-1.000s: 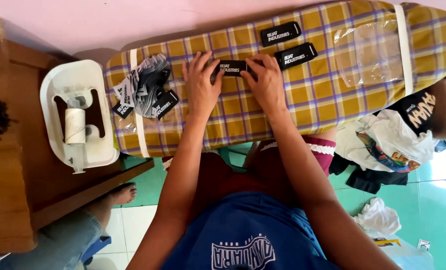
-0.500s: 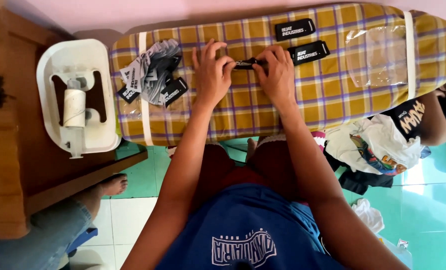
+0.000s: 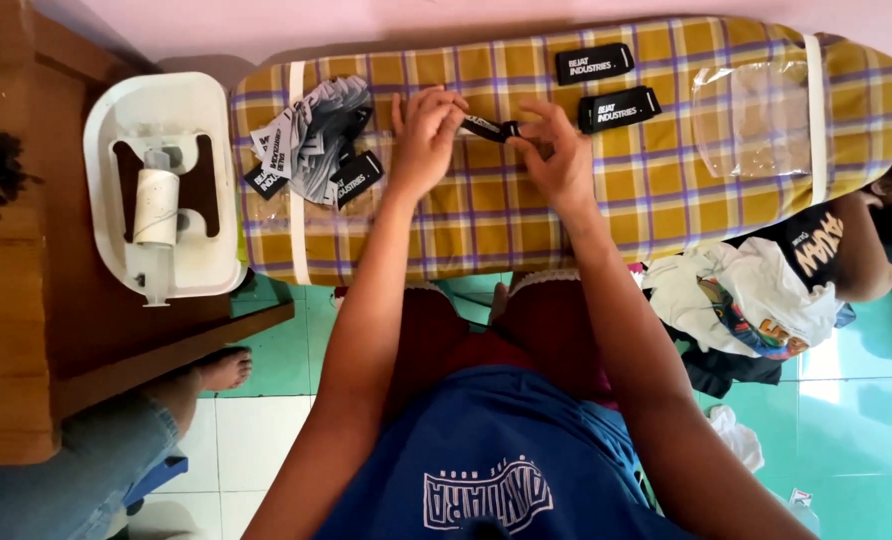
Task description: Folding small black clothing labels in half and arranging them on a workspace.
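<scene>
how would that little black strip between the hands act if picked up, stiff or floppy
Probably floppy: the black strip looks like thin cloth, pinched between left hand and right hand. Likely very light, like the crumpled pile of labels. Being flat, it should not roll on the ironing board.

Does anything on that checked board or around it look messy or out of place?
Mostly tidy. The two finished black packets lie neatly side by side, but the grey and black pile at the board's other end is a loose jumble, and clothes lie heaped on the floor beside it.

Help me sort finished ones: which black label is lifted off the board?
The small black label pinched between both hands; the other two lie flat, upper right.
</scene>
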